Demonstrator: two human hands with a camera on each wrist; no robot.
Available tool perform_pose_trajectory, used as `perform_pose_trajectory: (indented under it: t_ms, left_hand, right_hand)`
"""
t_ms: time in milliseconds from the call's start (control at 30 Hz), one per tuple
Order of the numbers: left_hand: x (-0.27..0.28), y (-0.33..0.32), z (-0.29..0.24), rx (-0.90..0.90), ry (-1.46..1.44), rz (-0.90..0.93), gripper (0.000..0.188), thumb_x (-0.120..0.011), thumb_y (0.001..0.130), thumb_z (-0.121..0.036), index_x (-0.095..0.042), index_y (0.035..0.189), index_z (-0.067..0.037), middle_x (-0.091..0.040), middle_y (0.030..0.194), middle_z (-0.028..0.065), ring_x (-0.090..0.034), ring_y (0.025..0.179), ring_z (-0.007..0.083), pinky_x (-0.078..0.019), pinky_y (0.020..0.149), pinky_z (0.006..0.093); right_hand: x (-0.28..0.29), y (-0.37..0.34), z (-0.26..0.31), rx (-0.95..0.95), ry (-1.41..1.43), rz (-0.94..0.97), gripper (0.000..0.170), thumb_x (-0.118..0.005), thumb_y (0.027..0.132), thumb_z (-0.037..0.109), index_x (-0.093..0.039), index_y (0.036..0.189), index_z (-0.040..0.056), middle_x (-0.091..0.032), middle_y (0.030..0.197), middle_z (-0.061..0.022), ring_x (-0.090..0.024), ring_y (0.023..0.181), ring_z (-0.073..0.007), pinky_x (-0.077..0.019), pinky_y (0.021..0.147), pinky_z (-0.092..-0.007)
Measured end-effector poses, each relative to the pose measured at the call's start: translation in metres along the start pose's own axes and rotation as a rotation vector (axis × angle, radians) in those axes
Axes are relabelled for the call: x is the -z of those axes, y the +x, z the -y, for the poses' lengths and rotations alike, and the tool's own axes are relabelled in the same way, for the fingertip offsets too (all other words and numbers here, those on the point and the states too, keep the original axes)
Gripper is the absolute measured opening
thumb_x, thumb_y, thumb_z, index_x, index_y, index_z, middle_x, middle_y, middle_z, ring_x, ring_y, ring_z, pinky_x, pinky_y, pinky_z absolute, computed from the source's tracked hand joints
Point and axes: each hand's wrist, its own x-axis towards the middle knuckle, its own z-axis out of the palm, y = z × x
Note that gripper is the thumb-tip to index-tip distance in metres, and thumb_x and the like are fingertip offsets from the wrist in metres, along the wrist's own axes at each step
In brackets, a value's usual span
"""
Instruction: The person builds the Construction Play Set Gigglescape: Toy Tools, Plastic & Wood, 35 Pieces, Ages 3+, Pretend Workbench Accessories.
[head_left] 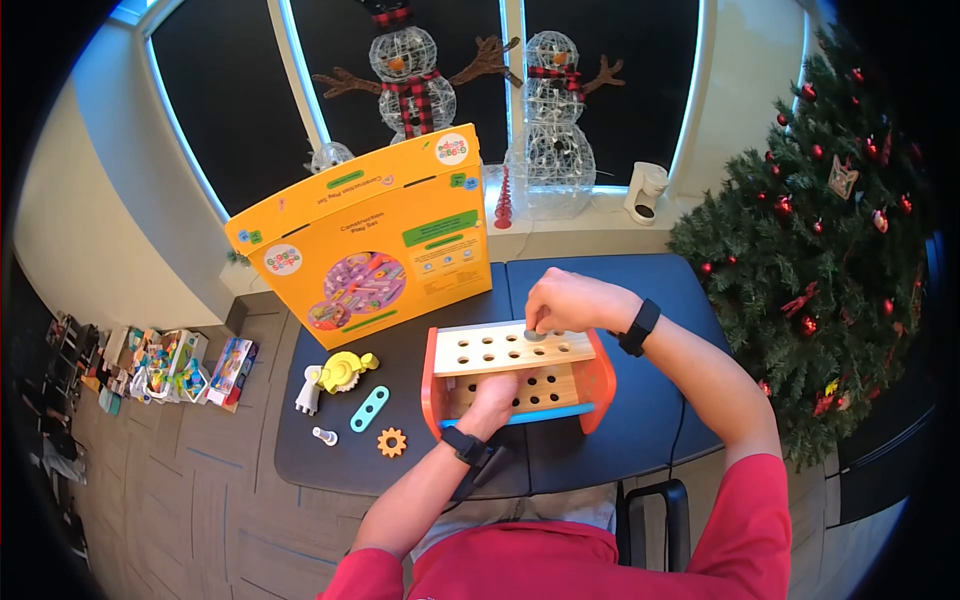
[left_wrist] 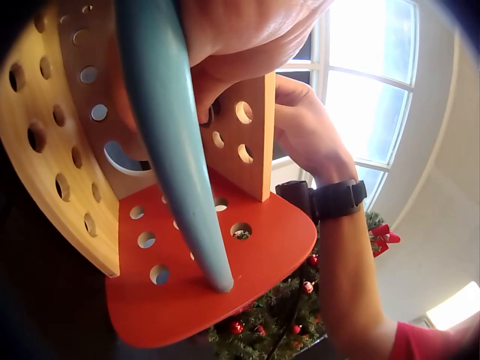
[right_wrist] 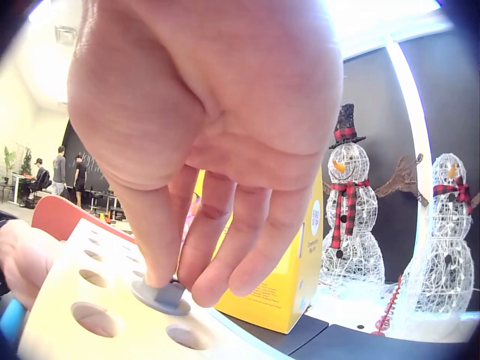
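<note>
A toy workbench has a pale top board (head_left: 475, 350) with rows of holes, a holed wooden lower shelf (head_left: 570, 388), red side panels (left_wrist: 202, 262) and a blue bar (left_wrist: 169, 142). My right hand (head_left: 575, 302) pinches a grey round-headed piece (right_wrist: 161, 298) between thumb and fingers, its flat head at the top board's surface. Under that board, my left hand (head_left: 492, 400) reaches in over the blue bar. Its palm (left_wrist: 247, 37) shows in the left wrist view, but its fingertips and anything in them are mostly hidden.
Left of the workbench lie a yellow-and-grey toy piece (head_left: 340, 372), a teal strip (head_left: 370, 409), an orange gear (head_left: 392, 442) and a small white-grey piece (head_left: 325, 436). A yellow box (head_left: 370, 240) stands behind. A decorated tree (head_left: 810, 240) rises at the right.
</note>
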Motion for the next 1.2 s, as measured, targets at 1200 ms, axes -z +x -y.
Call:
perform_pose_trajectory:
  t_ms: [1200]
  left_hand:
    - [0.003,0.019,0.002,0.054,0.156,0.073,0.033,-0.06,0.104,0.0,-0.058,0.136,-0.002,-0.061,0.134,0.0082,-0.063,0.118,0.0173,-0.059,0.101,0.0311]
  right_hand:
    - [0.0,0.001,0.003,0.011,-0.02,0.004,0.017,-0.076,0.079,0.0,-0.08,0.095,0.0017,-0.076,0.089,-0.0135,-0.074,0.084,-0.0297,-0.0592,0.076,-0.0383]
